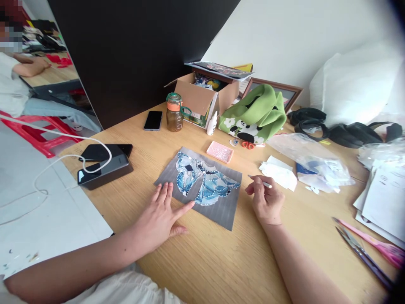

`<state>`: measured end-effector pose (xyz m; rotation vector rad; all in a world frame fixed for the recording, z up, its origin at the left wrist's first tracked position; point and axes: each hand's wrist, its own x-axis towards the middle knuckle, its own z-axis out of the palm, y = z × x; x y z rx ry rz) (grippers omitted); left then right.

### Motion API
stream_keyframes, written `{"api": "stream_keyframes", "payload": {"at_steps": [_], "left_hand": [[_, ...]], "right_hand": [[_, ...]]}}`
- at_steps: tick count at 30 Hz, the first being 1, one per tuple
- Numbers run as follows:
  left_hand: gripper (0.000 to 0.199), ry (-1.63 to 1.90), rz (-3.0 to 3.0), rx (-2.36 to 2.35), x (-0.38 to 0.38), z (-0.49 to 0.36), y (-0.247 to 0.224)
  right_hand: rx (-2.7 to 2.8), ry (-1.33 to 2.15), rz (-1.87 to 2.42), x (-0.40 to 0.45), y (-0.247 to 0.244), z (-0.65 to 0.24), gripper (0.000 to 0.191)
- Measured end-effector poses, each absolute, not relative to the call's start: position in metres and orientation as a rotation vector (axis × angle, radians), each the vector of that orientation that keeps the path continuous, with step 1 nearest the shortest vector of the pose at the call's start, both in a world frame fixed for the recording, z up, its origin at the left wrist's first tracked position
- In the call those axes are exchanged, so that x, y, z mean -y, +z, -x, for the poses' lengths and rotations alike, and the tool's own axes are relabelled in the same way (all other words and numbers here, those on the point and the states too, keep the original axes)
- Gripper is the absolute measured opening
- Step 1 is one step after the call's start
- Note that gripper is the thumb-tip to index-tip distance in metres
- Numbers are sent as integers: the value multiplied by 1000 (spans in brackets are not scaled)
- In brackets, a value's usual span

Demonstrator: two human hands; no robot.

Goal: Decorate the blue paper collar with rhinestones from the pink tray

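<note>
My left hand (160, 219) lies flat with fingers spread, its fingertips on the near left edge of a dark grey sheet (223, 217). On that sheet is a blue and white patterned piece (207, 188) with rows of small pale dots along its outlines. To the right of the sheet, my right hand (267, 202) pinches a slim white pen-like stick (267, 185), its dark tip pointing left towards the sheet but apart from it. Just beyond the sheet sits a shallow pink tray (220, 152) with tiny pale bits in it.
Behind stand a brown bottle (174, 120), a white squeeze bottle (212, 124), a cardboard box (196, 95) and a green bag (267, 112). Crumpled white paper (280, 172) and pink-handled scissors (387, 251) lie right. Left are phones, a cable and a dark block (106, 174); another person sits beyond the partition.
</note>
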<state>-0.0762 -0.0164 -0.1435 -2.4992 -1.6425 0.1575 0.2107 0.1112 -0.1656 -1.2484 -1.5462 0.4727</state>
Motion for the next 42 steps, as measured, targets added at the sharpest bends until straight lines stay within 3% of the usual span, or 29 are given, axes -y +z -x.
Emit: {"api": "stream_keyframes", "payload": {"at_steps": [32, 42], "left_hand": [[85, 134, 2476, 1632, 19, 77, -152], [69, -82, 2593, 1648, 17, 97, -152]], "right_hand": [[1570, 471, 1330, -113, -168, -210, 32], [1603, 457, 1303, -112, -166, -210, 32]]}}
